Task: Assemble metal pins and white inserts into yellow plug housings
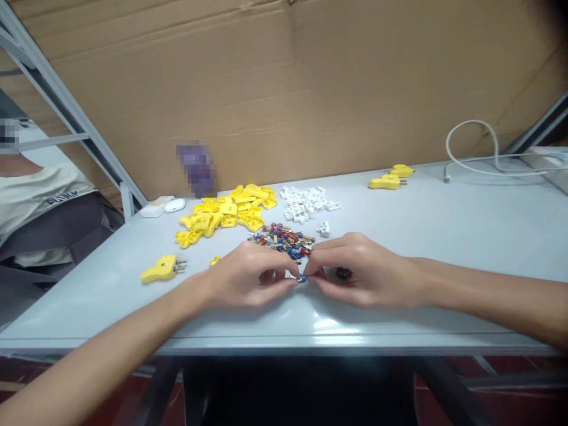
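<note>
Two forearms [115,340]; left hand [255,275] and right hand [361,269] pinch one blue-and-metal terminal [302,278] between fingertips [293,270], near one red-and-blue terminal heap [284,238].

Both hands [370,269] pinch a small piece [302,278] (partly blue).

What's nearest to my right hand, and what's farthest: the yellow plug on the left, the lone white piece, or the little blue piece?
From the right hand in the head view:
1. Little blue piece: at its fingertips.
2. Lone white piece: just beyond the hand.
3. Yellow plug: far over on the left.
</note>
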A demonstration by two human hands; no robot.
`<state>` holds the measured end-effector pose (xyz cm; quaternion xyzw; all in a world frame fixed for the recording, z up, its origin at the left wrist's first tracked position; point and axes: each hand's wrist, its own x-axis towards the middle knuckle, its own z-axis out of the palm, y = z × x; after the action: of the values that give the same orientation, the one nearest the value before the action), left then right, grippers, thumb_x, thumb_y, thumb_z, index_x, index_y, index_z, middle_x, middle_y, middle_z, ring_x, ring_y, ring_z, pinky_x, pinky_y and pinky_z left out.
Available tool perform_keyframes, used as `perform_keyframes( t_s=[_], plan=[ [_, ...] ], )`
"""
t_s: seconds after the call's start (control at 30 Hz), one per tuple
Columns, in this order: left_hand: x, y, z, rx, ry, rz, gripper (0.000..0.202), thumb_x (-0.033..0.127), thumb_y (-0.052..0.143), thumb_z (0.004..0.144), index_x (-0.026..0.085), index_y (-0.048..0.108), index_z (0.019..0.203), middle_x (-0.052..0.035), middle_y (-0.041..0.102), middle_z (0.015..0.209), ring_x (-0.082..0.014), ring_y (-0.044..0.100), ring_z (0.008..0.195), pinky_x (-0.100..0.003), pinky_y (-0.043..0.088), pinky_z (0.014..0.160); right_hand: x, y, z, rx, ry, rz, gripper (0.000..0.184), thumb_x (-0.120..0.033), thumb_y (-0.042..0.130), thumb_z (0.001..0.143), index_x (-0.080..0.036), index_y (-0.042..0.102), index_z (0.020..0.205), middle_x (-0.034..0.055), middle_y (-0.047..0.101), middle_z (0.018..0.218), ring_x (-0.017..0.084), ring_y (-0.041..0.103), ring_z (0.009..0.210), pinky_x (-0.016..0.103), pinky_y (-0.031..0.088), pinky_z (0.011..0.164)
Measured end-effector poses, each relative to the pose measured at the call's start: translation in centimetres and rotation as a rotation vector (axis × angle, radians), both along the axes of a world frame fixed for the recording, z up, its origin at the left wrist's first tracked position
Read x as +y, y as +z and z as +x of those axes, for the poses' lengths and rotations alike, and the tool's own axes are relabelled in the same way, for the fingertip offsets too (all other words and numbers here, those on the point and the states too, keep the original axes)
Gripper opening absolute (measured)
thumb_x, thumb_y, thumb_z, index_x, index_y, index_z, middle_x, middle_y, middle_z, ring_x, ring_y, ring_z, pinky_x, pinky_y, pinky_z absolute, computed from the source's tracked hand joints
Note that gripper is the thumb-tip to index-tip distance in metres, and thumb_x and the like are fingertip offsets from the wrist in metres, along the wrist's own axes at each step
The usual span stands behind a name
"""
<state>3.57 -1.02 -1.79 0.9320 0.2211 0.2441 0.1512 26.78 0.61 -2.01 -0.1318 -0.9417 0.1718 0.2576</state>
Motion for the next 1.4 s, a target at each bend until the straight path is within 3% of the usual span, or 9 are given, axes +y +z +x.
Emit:
perform_keyframes(
  t_s=[0.47, 0.87, 1.17, 1.4],
  plan=[
    [0.0, 0.1, 0.1, -0.032, -0.016, -0.039, 0.008, 0.015, 0.06, 0.089, 0.014, 0.068, 0.088, 0.0005, 0.065, 0.066, -0.0072, 0.053, 0.055, -0.018, 0.042, 0.054, 0.1, -0.2, 0.0, 0.01, 0.001, 0.009, 0.017, -0.012, 0.051, 0.086, -0.011, 0.065, 0.078, 0.0007, 0.059, 0.064, 0.007, 0.045, 0.054, 0.018, 0.035, 0.053],
    [0.0, -0.4, 0.5, -0.052, -0.052, 0.045, 0.007, 0.017, 0.061, 0.089, 0.014, 0.067, 0.089, -0.0024, 0.065, 0.077, -0.0076, 0.053, 0.059, -0.019, 0.044, 0.055, 0.2, -0.1, 0.1, -0.007, 0.063, -0.001, 0.014, -0.011, 0.052, 0.084, -0.013, 0.064, 0.077, -0.0021, 0.055, 0.061, 0.006, 0.044, 0.051, 0.018, 0.034, 0.05],
    [0.1, 0.3, -0.1, -0.178, -0.043, 0.145, 0.018, 0.007, 0.059, 0.088, 0.014, 0.066, 0.102, -0.007, 0.074, 0.091, -0.0124, 0.068, 0.077, -0.025, 0.056, 0.071, 0.2, -0.2, 0.2, 0.159, -0.032, 0.016, 0.007, -0.013, 0.058, 0.089, -0.016, 0.061, 0.095, -0.0027, 0.066, 0.073, 0.004, 0.043, 0.049, 0.018, 0.035, 0.046],
    [0.5, 0.6, -0.4, -0.095, -0.074, 0.02, 0.022, 0.007, 0.054, 0.092, 0.014, 0.068, 0.107, -0.0096, 0.075, 0.099, -0.0156, 0.07, 0.088, -0.029, 0.058, 0.078, 0.3, -0.6, 0.2, 0.11, -0.051, 0.012, 0.004, -0.019, 0.056, 0.095, -0.02, 0.056, 0.099, -0.0032, 0.067, 0.074, 0.006, 0.052, 0.053, 0.02, 0.034, 0.047]
  ],
)
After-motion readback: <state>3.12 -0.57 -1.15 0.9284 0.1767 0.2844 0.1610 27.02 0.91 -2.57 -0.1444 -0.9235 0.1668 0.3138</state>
